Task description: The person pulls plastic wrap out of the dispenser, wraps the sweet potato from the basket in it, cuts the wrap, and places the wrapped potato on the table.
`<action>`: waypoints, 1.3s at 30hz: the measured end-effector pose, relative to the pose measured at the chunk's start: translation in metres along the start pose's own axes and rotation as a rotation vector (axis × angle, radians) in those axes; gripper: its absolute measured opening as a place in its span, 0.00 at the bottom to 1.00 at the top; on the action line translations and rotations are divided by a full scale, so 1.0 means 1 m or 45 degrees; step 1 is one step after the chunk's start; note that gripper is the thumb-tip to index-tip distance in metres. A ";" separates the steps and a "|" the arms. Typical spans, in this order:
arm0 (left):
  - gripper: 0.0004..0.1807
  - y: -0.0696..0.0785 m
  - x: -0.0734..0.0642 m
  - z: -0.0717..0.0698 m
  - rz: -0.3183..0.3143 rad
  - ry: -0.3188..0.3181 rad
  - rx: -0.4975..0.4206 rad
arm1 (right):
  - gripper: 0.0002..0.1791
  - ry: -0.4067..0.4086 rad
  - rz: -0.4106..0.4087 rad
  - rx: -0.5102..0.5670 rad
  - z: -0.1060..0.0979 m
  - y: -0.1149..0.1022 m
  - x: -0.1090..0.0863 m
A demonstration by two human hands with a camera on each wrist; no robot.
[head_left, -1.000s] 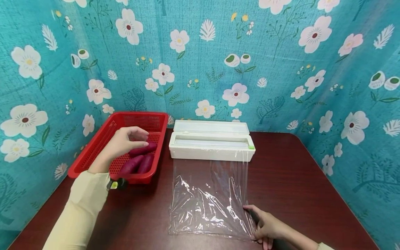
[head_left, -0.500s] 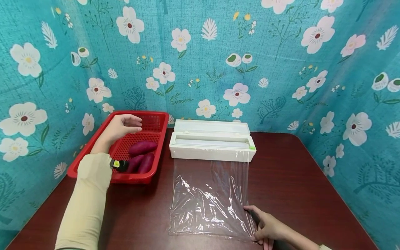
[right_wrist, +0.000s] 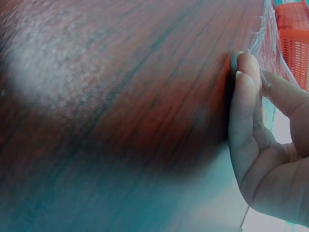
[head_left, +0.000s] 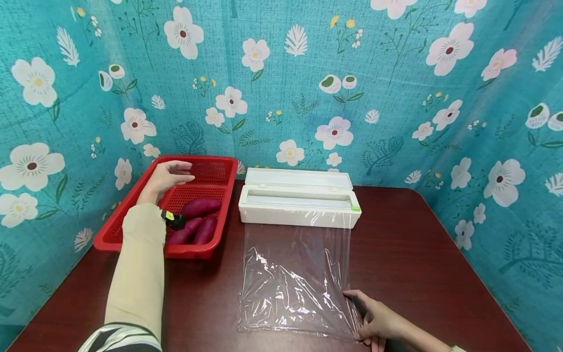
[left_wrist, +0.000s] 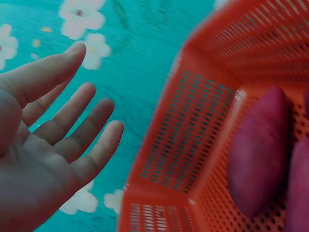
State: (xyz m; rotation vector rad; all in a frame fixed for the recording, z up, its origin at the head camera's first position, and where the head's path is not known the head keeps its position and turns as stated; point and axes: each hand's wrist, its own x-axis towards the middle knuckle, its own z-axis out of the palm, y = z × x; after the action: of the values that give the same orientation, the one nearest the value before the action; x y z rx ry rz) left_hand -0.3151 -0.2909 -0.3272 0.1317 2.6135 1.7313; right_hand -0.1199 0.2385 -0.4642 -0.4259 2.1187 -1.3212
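My left hand hovers over the left part of a red plastic basket, fingers loosely bent and nothing in them. In the left wrist view its fingers are spread apart beside the basket wall. Several purple sweet potatoes lie in the basket, to the right of that hand. My right hand pinches the near right corner of a clear sheet of plastic wrap between thumb and fingers. The sheet lies wrinkled on the table, running out from a white wrap dispenser whose lid stands open.
The dark red-brown table extends to the right of the wrap. A teal flowered cloth hangs behind and at both sides. The dispenser stands right of the basket, and a small green piece sits at its right end.
My left hand has risen off the sweet potatoes and shifted back and left over the basket, its forearm swinging to the right. My right hand and the wrap have stayed put.
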 end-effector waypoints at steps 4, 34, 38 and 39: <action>0.30 -0.009 0.005 0.001 -0.061 -0.051 0.078 | 0.46 -0.004 0.004 0.010 0.000 -0.001 -0.001; 0.27 -0.047 0.026 0.019 -0.272 -0.316 0.432 | 0.46 0.016 -0.040 0.004 0.001 0.003 0.000; 0.28 -0.051 0.026 0.019 -0.302 -0.346 0.465 | 0.46 0.006 -0.040 0.007 0.001 0.002 0.000; 0.29 -0.052 0.026 0.018 -0.321 -0.356 0.484 | 0.46 0.003 -0.038 0.009 0.001 0.002 0.001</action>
State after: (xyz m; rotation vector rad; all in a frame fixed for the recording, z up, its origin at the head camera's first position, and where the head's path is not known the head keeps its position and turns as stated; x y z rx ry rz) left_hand -0.3434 -0.2925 -0.3809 0.0379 2.5802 1.0459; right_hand -0.1199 0.2387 -0.4662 -0.4554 2.1165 -1.3463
